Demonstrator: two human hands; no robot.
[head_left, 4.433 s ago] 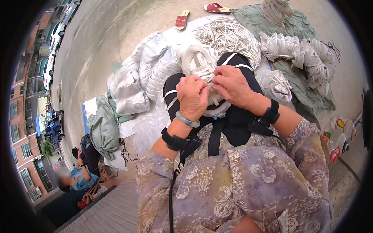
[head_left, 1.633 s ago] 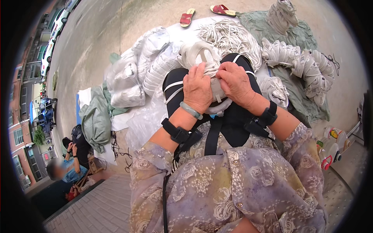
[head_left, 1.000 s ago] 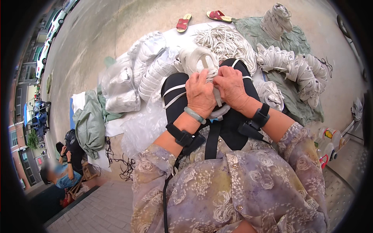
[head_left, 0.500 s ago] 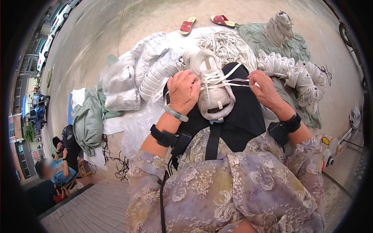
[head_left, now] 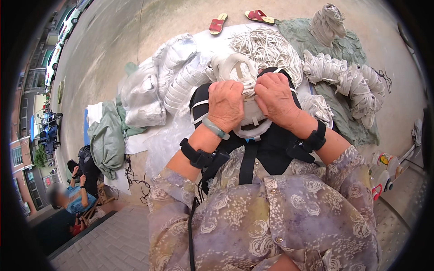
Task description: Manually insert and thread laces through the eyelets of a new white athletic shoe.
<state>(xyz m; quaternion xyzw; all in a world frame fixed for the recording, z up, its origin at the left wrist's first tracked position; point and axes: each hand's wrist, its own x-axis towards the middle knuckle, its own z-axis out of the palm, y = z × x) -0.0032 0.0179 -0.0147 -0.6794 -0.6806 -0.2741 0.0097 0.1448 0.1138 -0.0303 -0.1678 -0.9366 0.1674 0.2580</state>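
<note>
A pale beige-white sneaker (head_left: 236,67) lies on my lap over black cloth (head_left: 272,158), its toe pointing away from me and its heel opening near my belly. My left hand (head_left: 225,106) is closed against the left side of the shoe's lacing, fingers curled inward. Across from it, my right hand (head_left: 276,99) is closed at the right side of the lacing, thumb and fingers bent down over the white lace. The backs of both hands hide the fingertips and most of the lace rows. The padded tongue (head_left: 253,115) shows between my wrists.
Beyond the shoe lies a heap of loose white laces (head_left: 266,47). Bundled shoes in clear plastic (head_left: 149,99) sit left; tied lace bundles (head_left: 357,86) lie right on green sheeting (head_left: 361,54). Red slippers (head_left: 218,23) stand at the back. Another person (head_left: 79,198) sits far left.
My right hand, which was out to the right with laces stretched from the shoe, has come in to the lacing. My left hand has shifted slightly right, and both hands are now close together.
</note>
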